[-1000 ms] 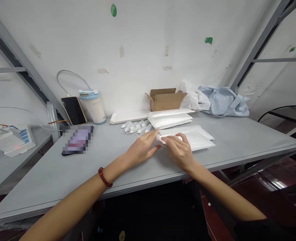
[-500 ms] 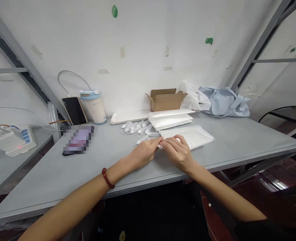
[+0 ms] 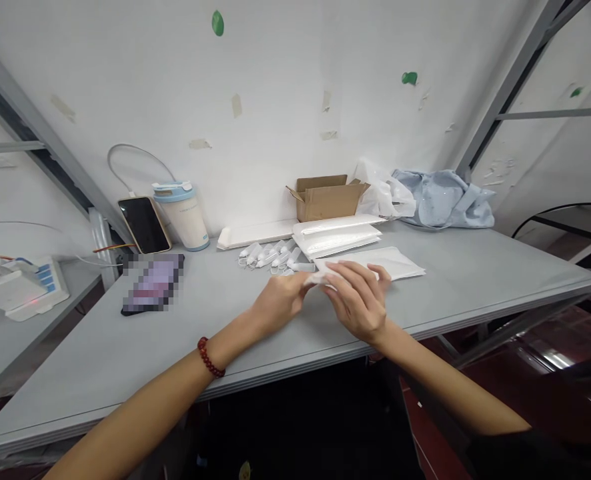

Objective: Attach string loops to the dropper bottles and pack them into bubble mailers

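My left hand (image 3: 279, 303) is closed, its thumb and fingers pinching the left end of a thin, crumpled white sheet (image 3: 319, 278); I cannot tell if it is a bag or wrapping. The sheet's other end is gripped by my right hand (image 3: 359, 303), whose fingers curve over it and partly hide it. Both hands are just above the table, near its front edge. Behind them lies a flat pile of white sheets or sleeves (image 3: 403, 262), with another white stack (image 3: 338, 235) further back. Several small white pieces with thin loops (image 3: 270, 253) lie to the left of that stack.
An open cardboard box (image 3: 330, 202) stands near the wall beside a white plastic bag (image 3: 383, 190) and light blue cloth (image 3: 440, 200). A long white box (image 3: 255, 233), a cup (image 3: 185, 220), an upright phone (image 3: 145, 225) and a blurred flat item (image 3: 154, 283) occupy the left. A power strip (image 3: 38, 287) sits far left.
The white sheet between my hands has come up and shows more. My right hand's fingers have spread and lifted slightly; my left hand has moved a little left. The view has shifted slightly.
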Motion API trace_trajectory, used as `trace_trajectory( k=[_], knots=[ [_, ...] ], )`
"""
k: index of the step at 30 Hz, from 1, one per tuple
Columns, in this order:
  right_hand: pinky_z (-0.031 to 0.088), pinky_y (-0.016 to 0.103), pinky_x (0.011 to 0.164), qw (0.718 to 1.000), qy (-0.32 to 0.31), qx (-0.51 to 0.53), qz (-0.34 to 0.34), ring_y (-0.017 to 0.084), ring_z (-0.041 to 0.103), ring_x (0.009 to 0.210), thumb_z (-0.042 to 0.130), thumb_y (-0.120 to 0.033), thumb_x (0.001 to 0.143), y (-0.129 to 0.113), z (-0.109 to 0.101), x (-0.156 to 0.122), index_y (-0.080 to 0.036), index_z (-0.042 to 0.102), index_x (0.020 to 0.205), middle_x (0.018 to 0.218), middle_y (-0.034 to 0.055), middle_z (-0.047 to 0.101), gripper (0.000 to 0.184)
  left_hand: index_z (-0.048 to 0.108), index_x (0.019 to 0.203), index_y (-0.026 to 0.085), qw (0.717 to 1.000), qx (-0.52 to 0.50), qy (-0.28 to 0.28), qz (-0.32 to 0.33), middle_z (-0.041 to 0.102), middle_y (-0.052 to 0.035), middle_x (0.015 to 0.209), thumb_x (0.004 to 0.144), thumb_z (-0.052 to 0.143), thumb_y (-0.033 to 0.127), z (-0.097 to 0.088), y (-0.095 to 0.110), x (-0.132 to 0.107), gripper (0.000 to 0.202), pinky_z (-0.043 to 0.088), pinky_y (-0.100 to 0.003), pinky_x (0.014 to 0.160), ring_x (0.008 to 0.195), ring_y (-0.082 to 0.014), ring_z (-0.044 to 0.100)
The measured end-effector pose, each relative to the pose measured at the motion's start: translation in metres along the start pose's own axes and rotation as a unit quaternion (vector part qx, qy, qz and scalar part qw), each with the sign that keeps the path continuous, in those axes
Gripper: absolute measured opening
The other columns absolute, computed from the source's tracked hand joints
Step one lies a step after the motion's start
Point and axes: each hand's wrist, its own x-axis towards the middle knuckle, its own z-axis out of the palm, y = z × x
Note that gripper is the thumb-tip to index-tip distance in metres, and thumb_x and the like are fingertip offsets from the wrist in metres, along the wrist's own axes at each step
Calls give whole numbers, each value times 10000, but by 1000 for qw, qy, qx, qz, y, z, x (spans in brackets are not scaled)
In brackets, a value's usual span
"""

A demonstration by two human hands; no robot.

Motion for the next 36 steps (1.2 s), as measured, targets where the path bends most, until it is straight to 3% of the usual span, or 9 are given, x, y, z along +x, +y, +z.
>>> trace_trajectory(
  k=[2,6,10,13,17,21,27,32,36],
  knots=[
    [328,417,943,998,34,-48,22,236,597,1060,649,-206,812,-2,0,0,-233,540,1062,1103,88,674,274,642,812,142,988,-124,20,-94,706,-68,745,893,471,252,-6,6,5,219,490,-283,643,666,-183,648],
    [278,449,984,994,28,-93,48,282,514,1173,648,-286,811,-2,2,0,-242,515,1118,1241,120,581,337,657,782,137,908,-364,-39,-205,701,-49,728,862,550,324,-13,12,23,230,501,-257,666,701,-173,661],
    [263,463,990,988,-87,-88,87,287,481,1205,558,-353,873,1,6,0,-192,520,1159,1257,154,562,331,646,835,127,819,-487,-106,-284,686,-54,722,868,567,312,-5,11,51,204,505,-243,646,678,-147,655],
    [293,479,971,962,-202,-84,164,306,435,1238,469,-381,907,7,10,-3,-130,483,1242,1312,192,511,420,600,779,126,780,-494,-109,-368,639,-35,646,885,552,266,9,7,71,183,503,-240,625,636,-130,640],
    [346,555,910,912,-309,-85,257,371,388,1248,378,-475,920,18,13,-8,-80,456,1275,1327,233,482,536,559,678,137,778,-471,-120,-399,553,0,523,901,517,247,20,0,83,252,517,-270,626,565,-124,605],
    [340,613,900,887,-363,-84,272,390,340,1273,342,-524,922,23,12,-6,-101,471,1259,1349,213,465,557,608,613,104,799,-419,-140,-408,617,-72,562,852,588,357,13,-6,80,348,496,-278,574,566,-151,606],
    [317,631,908,890,-374,-80,249,371,384,1228,325,-538,924,27,11,-6,-117,506,1203,1253,200,537,537,614,547,116,815,-386,-141,-408,583,-25,540,686,762,272,-5,-13,72,256,285,-199,404,469,-59,441],
    [324,606,909,906,-377,-58,184,345,453,1152,543,-506,842,48,9,-12,-167,542,1158,1191,151,585,463,667,655,106,797,-425,-150,-403,641,-59,654,636,796,237,-3,-12,70,185,443,-223,525,634,-120,588],
    [399,461,853,928,-344,-49,135,294,517,1061,574,-248,852,60,7,-17,-187,600,1080,1111,100,646,236,617,579,122,794,-449,-138,-386,627,-33,643,648,776,179,0,-8,69,182,517,-244,661,690,-126,633]
  ],
)
